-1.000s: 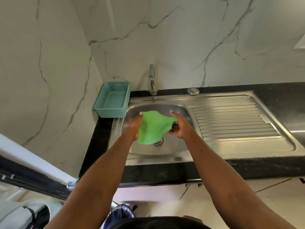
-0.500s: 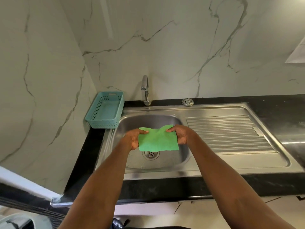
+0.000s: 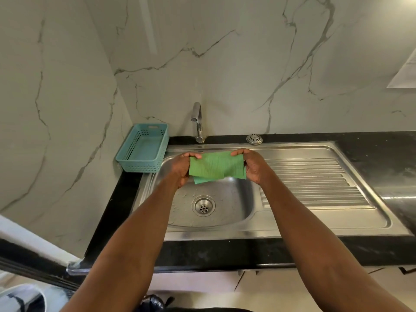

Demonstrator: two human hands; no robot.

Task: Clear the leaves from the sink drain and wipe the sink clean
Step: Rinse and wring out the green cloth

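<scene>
Grip, left hand [image 3: 181, 168]: we see it closed on the left edge of the green cloth [image 3: 215, 166], thumb on top and fingers curled underneath.
Grip, right hand [image 3: 253, 165]: closed on the right edge of the same cloth, thumb on top.
Cloth: stretched flat between our two hands and folded (a paler lower layer shows under the left half, just below the top layer).
Cloth position: held in the air above the far part of the sink [image 3: 225, 230] bowl, touching neither steel nor tap.
Drain [image 3: 203, 206]: below the grip and nearer to us, uncovered, with small pale specks scattered on the bowl floor to its left.
Tap [image 3: 198, 122]: just beyond the grip, spout ending above the cloth's far edge.
Basket [image 3: 144, 147]: teal, to the left of the left hand, standing on the black counter [image 3: 371, 154] against the wall, apart from the hand.
Draining board [image 3: 315, 183]: ribbed, directly right of the right hand, bare.
Strainer cap [image 3: 254, 139]: beyond the right hand, on the counter by the back rim.
Open room: the bowl under the grip is unobstructed; both forearms cross its near rim.
</scene>
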